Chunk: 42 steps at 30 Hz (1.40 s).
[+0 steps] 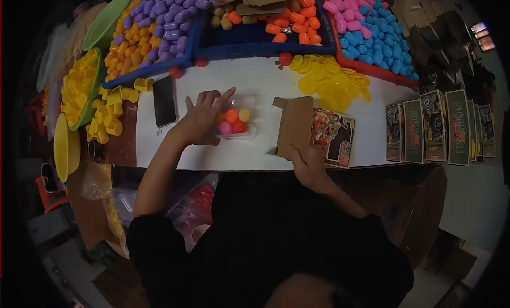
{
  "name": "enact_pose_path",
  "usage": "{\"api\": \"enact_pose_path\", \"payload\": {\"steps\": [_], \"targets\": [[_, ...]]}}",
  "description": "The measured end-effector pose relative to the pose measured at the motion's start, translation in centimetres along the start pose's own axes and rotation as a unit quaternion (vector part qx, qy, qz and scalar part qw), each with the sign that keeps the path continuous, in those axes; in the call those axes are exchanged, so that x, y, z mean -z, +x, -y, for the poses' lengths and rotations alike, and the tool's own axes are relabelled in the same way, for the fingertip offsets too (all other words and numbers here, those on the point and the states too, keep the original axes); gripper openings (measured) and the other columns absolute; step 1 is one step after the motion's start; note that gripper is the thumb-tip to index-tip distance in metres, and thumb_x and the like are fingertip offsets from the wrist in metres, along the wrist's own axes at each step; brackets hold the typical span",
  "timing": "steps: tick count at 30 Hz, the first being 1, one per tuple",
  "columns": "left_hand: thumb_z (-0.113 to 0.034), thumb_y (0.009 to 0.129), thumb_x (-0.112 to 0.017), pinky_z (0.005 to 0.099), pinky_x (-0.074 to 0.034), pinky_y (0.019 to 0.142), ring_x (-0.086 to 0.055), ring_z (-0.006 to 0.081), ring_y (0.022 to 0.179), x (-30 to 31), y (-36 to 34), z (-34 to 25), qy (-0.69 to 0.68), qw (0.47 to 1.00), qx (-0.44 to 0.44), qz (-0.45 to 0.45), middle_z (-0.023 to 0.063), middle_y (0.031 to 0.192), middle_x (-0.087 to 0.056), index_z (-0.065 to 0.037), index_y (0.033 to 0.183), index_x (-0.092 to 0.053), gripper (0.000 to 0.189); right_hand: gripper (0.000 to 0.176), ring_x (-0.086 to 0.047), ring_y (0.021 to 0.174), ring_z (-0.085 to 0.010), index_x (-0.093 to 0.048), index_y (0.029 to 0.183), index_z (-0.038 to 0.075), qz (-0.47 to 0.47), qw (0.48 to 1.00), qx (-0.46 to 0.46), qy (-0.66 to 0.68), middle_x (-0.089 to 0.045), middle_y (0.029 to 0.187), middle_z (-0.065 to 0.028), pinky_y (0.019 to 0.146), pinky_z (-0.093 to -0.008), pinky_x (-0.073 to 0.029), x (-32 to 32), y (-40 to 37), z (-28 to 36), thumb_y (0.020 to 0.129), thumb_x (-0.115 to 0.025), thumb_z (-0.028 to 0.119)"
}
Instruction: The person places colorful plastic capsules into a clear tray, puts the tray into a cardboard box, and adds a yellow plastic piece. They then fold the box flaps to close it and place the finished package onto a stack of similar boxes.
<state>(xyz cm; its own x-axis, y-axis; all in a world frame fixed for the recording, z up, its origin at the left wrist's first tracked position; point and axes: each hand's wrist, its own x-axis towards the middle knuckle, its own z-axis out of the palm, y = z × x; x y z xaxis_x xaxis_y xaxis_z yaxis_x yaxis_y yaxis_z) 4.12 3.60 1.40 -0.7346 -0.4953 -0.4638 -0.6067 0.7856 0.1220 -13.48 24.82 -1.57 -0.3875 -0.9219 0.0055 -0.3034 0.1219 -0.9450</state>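
Observation:
My left hand [199, 119] is at the left side of a clear plastic tray [245, 134] on the white tabletop. Its fingers are spread, with the thumb near the tray's front edge. Coloured capsules sit in the tray, among them an orange capsule [231, 116], a pink one and a yellowish one; my fingers partly hide the left ones. To the right, my right hand [311, 167] grips the near edge of a printed cardboard box [332, 135]. The box's brown flap [295, 122] stands folded out to the left, and the box has a dark window.
A phone [164, 102] lies left of my left hand. Yellow discs [334, 82] are heaped behind the box. Blue bins [255, 50] and a red bin [372, 69] of capsules line the back. Several printed boxes [433, 127] stand at right; yellow cups [109, 114] lie at left.

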Motion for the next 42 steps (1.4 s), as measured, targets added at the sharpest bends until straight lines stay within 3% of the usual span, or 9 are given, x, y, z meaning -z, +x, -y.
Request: {"api": "enact_pose_path", "payload": {"steps": [9,15,21,23,24,28,36,40,42], "targets": [[-0.015,0.048,-0.082,0.07,-0.024,0.096,-0.032,0.0341,0.124,-0.6,-0.8,-2.3,-0.074,0.987,-0.132,-0.057,0.0137,0.134,-0.031,-0.023,0.144,-0.007,0.122,0.015,-0.057,0.065,-0.0256,-0.054,0.09,-0.004,0.052,0.998,0.006,0.024,-0.057,0.074,-0.015,0.059,-0.035,-0.045,-0.3,0.1,1.5,0.087,-0.048,0.009],[-0.037,0.046,-0.087,0.071,-0.022,0.096,-0.032,0.0347,0.125,-2.0,0.0,-1.7,-0.069,0.966,-0.213,-0.13,0.0145,0.134,-0.03,-0.02,0.144,-0.006,0.129,0.017,-0.059,0.067,-0.028,-0.055,0.093,-0.003,0.09,0.995,0.049,0.002,-0.058,0.076,-0.0153,0.063,-0.0364,-0.046,-3.2,1.5,2.0,0.087,-0.048,0.011],[-0.042,0.056,-0.082,0.0473,-0.032,0.102,-0.037,0.0366,0.121,-3.0,-0.8,1.1,-0.319,0.879,-0.259,-0.242,0.0161,0.129,-0.036,-0.014,0.14,-0.022,0.106,0.016,-0.06,0.067,-0.0288,-0.056,0.09,-0.002,0.105,0.992,0.065,0.003,-0.058,0.076,-0.0156,0.061,-0.037,-0.046,-5.1,2.0,2.0,0.087,-0.052,0.013],[-0.038,0.068,-0.077,0.0362,-0.037,0.098,-0.043,0.0331,0.116,-3.3,-1.7,2.6,-0.307,0.892,-0.15,-0.295,0.0149,0.122,-0.042,-0.008,0.127,-0.041,0.075,0.016,-0.059,0.066,-0.0287,-0.055,0.089,-0.002,0.113,0.992,0.063,0.002,-0.058,0.075,-0.0158,0.06,-0.0371,-0.046,-5.2,2.1,2.2,0.087,-0.052,0.013],[-0.032,0.073,-0.074,0.0348,-0.039,0.094,-0.047,0.0286,0.111,-3.2,-2.2,3.2,-0.3,0.908,-0.098,-0.274,0.0129,0.113,-0.048,-0.005,0.109,-0.056,0.048,0.016,-0.059,0.065,-0.0286,-0.055,0.088,-0.002,0.114,0.992,0.061,0.0,-0.057,0.074,-0.016,0.059,-0.0371,-0.046,-5.1,2.1,2.2,0.086,-0.052,0.013],[-0.027,0.076,-0.072,0.0332,-0.039,0.094,-0.049,0.026,0.108,-2.8,-3.3,4.6,-0.274,0.956,-0.011,-0.107,0.012,0.11,-0.051,-0.003,0.096,-0.063,0.033,0.017,-0.059,0.063,-0.028,-0.055,0.087,-0.003,0.127,0.991,0.049,-0.007,-0.057,0.072,-0.0162,0.058,-0.0371,-0.045,-5.0,2.3,2.3,0.087,-0.052,0.014],[-0.016,0.075,-0.069,0.027,-0.039,0.092,-0.055,0.0176,0.096,-6.1,-0.6,4.9,-0.67,0.737,-0.007,0.093,0.0061,0.1,-0.058,-0.001,0.086,-0.066,0.018,0.016,-0.058,0.059,-0.0257,-0.052,0.09,-0.003,0.113,0.992,0.064,0.01,-0.056,0.07,-0.0143,0.056,-0.0361,-0.045,-5.3,2.2,1.4,0.086,-0.053,0.012],[-0.013,0.074,-0.07,0.0257,-0.042,0.089,-0.058,0.0176,0.092,-7.9,1.9,0.1,-0.66,0.74,-0.024,0.129,0.0062,0.102,-0.06,-0.001,0.087,-0.067,0.018,0.017,-0.057,0.061,-0.0251,-0.052,0.091,-0.002,0.118,0.991,0.057,0.029,-0.056,0.072,-0.0133,0.058,-0.0352,-0.047,-5.4,2.2,1.7,0.084,-0.056,0.013],[-0.019,0.082,-0.063,0.0298,-0.047,0.086,-0.061,0.02,0.091,-8.0,2.6,-1.6,-0.67,0.724,-0.092,0.135,0.0108,0.109,-0.06,0.0,0.102,-0.063,0.028,0.027,-0.057,0.078,-0.0245,-0.055,0.099,-0.001,0.155,0.985,0.056,0.05,-0.056,0.088,-0.0128,0.069,-0.034,-0.048,-5.2,2.3,1.5,0.08,-0.065,0.015]]}}
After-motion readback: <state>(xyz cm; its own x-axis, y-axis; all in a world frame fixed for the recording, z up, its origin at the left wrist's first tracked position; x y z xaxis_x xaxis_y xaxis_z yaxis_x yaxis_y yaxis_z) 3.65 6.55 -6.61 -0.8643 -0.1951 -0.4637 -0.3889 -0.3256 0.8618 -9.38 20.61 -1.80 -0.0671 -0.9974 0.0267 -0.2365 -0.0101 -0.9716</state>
